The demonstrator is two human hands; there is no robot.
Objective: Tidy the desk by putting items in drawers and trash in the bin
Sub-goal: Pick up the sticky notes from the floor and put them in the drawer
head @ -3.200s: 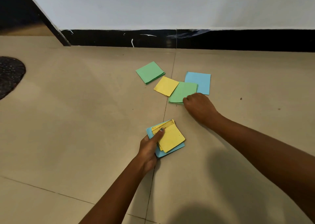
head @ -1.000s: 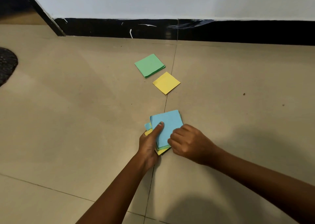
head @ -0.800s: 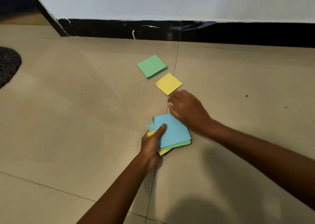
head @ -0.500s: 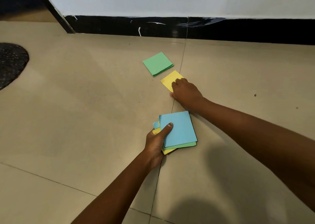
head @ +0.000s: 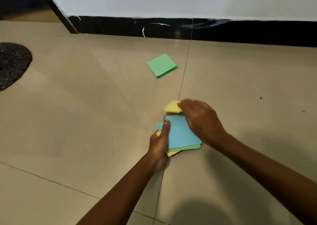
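The left hand (head: 158, 143) was low in the middle, with its bare arm coming up from the bottom edge. Its thumb lay flat on top of a stack of paper squares (head: 181, 135), and its fingers were tucked under, so it gripped the stack. The right hand (head: 199, 120) came in from the right side on a long bare arm. It was blurry. It hung just above the far end of the stack, palm down, with its fingers bent around a yellow paper (head: 171, 106). The two hands were close together, almost touching.
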